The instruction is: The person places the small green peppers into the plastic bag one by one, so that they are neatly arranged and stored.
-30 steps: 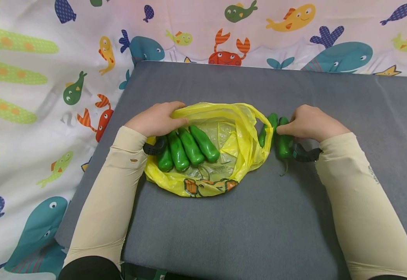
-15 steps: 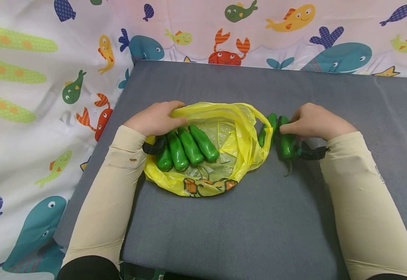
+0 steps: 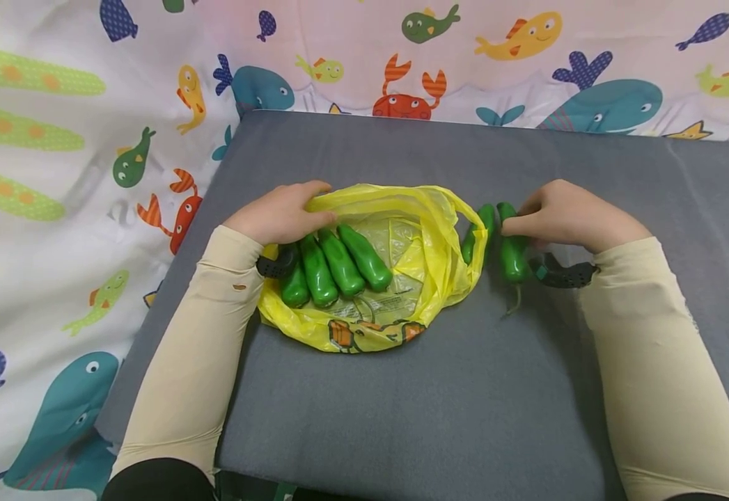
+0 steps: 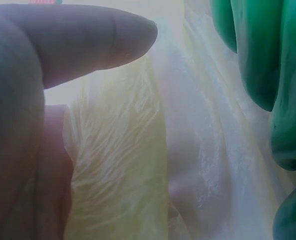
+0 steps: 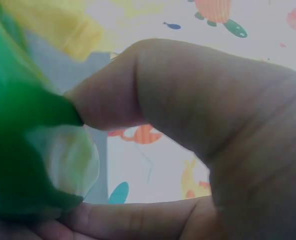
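My left hand (image 3: 279,212) holds the left rim of a yellow plastic bag (image 3: 455,271), which lies with its mouth open. In the left wrist view the thumb (image 4: 98,37) is on the near side of the thin plastic (image 4: 118,165), with fingers behind it. Several glossy green peppers (image 3: 364,257) lie side by side inside the bag. To its right, my right hand (image 3: 571,216) grips another green pepper (image 3: 514,261), its thin stem toward me. The right wrist view has this pepper (image 5: 18,150) between thumb and fingers. One more pepper (image 3: 488,214) lies partly behind the bag's handle.
The table (image 3: 402,417) has a grey cloth top, its left edge slanting beside my left forearm. A white curtain (image 3: 345,35) printed with sea animals hangs behind and to the left. Both wrists carry dark bands.
My right hand has shifted slightly right and away from me, and the pepper in it moved a little the same way. My left hand and the bag stay put.
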`<state>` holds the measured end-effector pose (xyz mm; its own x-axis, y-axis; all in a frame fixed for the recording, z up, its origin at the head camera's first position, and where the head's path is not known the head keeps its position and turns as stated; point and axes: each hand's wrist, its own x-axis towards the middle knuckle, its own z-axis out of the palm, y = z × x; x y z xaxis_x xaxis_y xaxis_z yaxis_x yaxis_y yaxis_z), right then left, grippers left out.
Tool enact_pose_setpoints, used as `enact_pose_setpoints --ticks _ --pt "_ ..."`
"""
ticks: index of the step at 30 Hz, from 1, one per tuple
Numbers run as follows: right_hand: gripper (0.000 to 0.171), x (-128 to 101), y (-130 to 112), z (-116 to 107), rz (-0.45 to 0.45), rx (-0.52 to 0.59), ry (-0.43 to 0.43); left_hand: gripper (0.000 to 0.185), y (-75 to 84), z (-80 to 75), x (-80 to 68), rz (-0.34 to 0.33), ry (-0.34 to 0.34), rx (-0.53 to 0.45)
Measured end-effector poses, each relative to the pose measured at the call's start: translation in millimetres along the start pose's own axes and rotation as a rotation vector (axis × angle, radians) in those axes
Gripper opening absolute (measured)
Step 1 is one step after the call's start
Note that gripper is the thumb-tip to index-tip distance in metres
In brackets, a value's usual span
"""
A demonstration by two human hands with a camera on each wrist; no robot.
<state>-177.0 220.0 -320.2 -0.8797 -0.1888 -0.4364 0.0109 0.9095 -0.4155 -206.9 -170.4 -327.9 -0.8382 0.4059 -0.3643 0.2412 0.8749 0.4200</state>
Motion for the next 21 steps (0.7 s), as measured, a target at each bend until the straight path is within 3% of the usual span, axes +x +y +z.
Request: enact_pose_setpoints --ticks 21 --pt "0.048 -33.4 -39.3 -8.6 -0.065 0.017 0.035 0.064 1.0 0.2 -2.1 0.018 0.005 -0.004"
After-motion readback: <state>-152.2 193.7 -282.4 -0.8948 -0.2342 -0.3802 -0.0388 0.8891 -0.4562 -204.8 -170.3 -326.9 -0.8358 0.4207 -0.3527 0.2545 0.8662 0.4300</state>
